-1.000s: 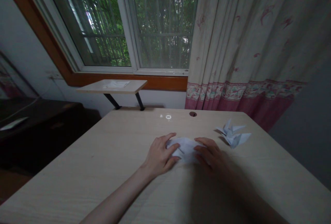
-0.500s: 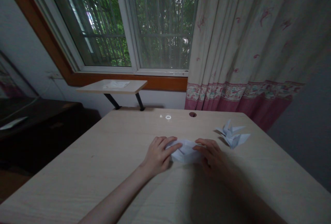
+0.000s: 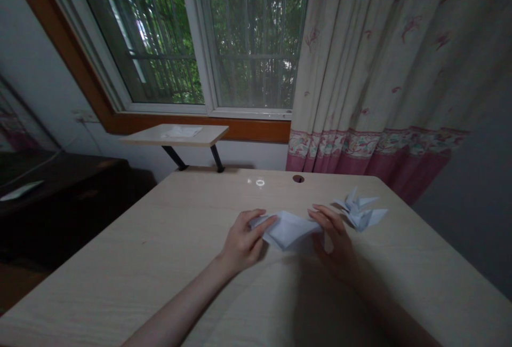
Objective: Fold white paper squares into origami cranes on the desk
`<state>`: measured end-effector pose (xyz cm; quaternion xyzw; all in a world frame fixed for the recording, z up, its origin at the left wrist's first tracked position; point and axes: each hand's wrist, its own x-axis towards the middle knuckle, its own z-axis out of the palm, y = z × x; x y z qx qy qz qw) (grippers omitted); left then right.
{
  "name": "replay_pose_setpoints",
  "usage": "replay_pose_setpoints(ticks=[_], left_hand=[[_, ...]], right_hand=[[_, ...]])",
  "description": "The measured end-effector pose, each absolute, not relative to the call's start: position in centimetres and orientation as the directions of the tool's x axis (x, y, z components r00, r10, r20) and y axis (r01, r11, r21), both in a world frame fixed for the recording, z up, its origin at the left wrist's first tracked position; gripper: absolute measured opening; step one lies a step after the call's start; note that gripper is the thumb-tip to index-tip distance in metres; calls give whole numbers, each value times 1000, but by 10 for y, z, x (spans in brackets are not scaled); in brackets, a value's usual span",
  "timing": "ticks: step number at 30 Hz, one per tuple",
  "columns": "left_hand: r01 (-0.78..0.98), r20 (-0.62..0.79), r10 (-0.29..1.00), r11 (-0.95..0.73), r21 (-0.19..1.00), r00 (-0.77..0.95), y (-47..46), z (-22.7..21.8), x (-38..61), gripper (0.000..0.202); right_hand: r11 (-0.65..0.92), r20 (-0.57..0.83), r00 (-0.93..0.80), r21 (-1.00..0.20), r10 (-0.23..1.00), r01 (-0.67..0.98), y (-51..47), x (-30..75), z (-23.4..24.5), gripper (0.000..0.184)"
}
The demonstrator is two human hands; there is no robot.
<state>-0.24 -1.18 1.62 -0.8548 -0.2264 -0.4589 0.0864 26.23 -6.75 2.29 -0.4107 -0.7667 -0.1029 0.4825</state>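
Observation:
A folded sheet of white paper (image 3: 288, 229) is between my two hands, a little above or on the desk; I cannot tell which. My left hand (image 3: 245, 237) pinches its left end, thumb on top and fingers behind. On the right end, my right hand (image 3: 334, 237) grips the paper with curled fingers, its thumb mostly hidden in shadow. Two folded paper cranes (image 3: 360, 212) stand close together on the desk, just beyond my right hand.
The pale wooden desk (image 3: 192, 240) has a round cable hole (image 3: 298, 179) near its back edge. A small raised shelf (image 3: 148, 134) at back left bears some white paper (image 3: 182, 131). A curtain (image 3: 372, 69) hangs at the right. A dark table (image 3: 92, 176) stands left.
The paper has spread from a flattened, creased shape into a wider one with a raised back point. My right hand has shifted slightly right, my left slightly left.

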Motion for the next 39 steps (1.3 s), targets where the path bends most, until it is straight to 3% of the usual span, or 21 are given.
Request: replay_pose_setpoints(ticks=[10,15,18,21,25,30,35,39], left_hand=[[421,832,497,-828,370,246,-14,14,4,53],[294,660,734,-673,678,160,-15,10,8,52],[256,573,812,-581,773,110,-15,9,10,48],[258,561,824,-560,787,80,-14,9,11,47],[304,643,753,-650,697,136,-10,7,8,40],[350,638,732,-678,647,239,-8,8,5,50],[288,553,782,-622,728,289,-7,6,6,67],[205,453,860,-500,842,237,-4,0,7,74]], right_hand=[[604,771,-52,-452,634,656,-57,267,9,43],[552,664,-45,-580,747,599,-56,267,3,33],[541,667,-34,-574,745,614,-55,268,-2,37],[535,691,-36,-524,722,663,-54,269,-5,43],[522,684,-58,-496,727,693,-53,269,-6,49],[514,657,-86,-494,749,701,-54,271,-5,56],[498,666,-49,-504,744,706,-51,271,-5,60],[488,655,-14,-549,756,679,-51,269,-3,49]])
